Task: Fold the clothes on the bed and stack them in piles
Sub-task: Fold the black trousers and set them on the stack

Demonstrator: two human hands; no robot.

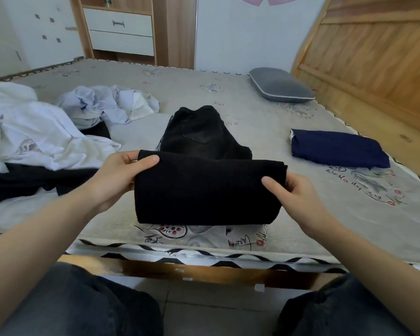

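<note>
A folded black garment (204, 190) is held just above the near edge of the bed (252, 112). My left hand (117, 175) grips its left end, thumb on top. At the right end my right hand (291, 192) grips it the same way. Right behind it lies a folded black pair of trousers (204, 132). A folded navy garment (335, 149) lies on the right side of the bed. Unfolded white clothes (39, 134), a crumpled pale blue and white shirt (107, 105) and a black garment (29, 180) lie heaped on the left.
A grey pillow (279, 86) lies at the far right by the wooden headboard (374, 57). A wooden cabinet with white drawers (121, 30) stands past the bed. The wooden bed frame (204, 270) runs in front of my knees.
</note>
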